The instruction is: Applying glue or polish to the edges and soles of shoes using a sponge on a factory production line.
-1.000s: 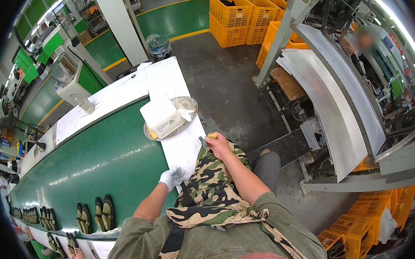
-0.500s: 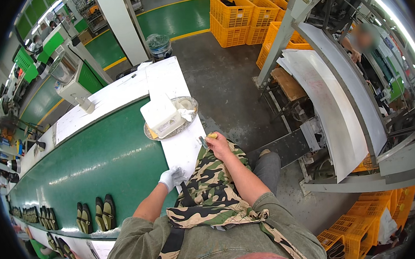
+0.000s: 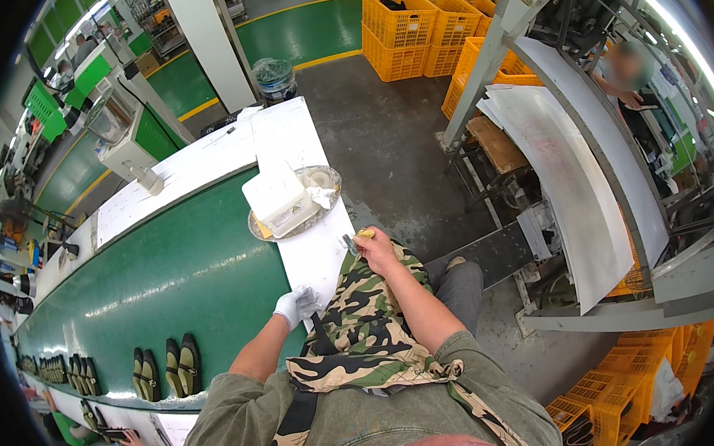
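Note:
My right hand (image 3: 377, 251), bare, is closed around the yellow handle of a small brush (image 3: 352, 244), held over my lap by the table's near edge. The brush head points left, toward the white tabletop (image 3: 314, 262). My left hand (image 3: 297, 305), in a white glove, rests at the edge of the white top with its fingers loosely apart and nothing visible in them. Beyond the hands, a white plastic box (image 3: 278, 202) and a crumpled white cloth (image 3: 320, 197) sit on a round tray (image 3: 258, 229). Pairs of dark shoes with green insoles (image 3: 183, 366) stand on the green belt (image 3: 172, 275) to the left.
More shoes (image 3: 82, 375) line the belt farther left. A co-worker's hand (image 3: 133, 441) is at the lower left; another person (image 3: 622, 84) stands beyond the metal frame at right. Yellow crates (image 3: 398, 32) are stacked ahead and at lower right (image 3: 605, 396). A bucket (image 3: 275, 79) stands past the table.
The nearest shoe pairs have shifted slightly right along the belt. The co-worker's hands at lower left and the person at right have moved. My own hands have stayed in place.

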A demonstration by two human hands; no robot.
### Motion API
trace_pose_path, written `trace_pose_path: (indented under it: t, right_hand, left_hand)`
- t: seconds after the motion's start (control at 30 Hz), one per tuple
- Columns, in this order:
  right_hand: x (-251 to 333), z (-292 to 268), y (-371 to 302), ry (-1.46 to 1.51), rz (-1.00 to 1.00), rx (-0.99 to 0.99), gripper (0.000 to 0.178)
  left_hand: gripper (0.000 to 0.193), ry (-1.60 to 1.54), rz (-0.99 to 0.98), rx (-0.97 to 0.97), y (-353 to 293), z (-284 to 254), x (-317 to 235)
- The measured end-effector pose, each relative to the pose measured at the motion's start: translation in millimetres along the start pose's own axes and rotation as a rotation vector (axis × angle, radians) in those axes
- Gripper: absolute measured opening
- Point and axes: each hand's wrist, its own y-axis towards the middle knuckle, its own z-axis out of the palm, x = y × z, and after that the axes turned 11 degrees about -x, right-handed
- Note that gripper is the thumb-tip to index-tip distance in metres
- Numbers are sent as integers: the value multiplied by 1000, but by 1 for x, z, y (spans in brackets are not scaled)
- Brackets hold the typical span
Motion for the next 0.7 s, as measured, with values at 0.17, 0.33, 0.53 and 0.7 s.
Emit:
trace_pose_path:
  t: [0.17,0.33,0.53,0.7]
  right_hand:
    - [0,0,0,-5,-2,-5,18]
    - [2,1,-1,-19,6,-9,18]
    - [1,-2,1,-20,23,8,17]
    - [2,0,0,-14,28,6,16]
  left_hand:
    - [24,-1,-3,2,1,-1,0]
    - [25,14,1,6,4,-4,2]
    - [27,17,-5,7,5,-3,2]
    - [27,2,-13,12,5,-4,2]
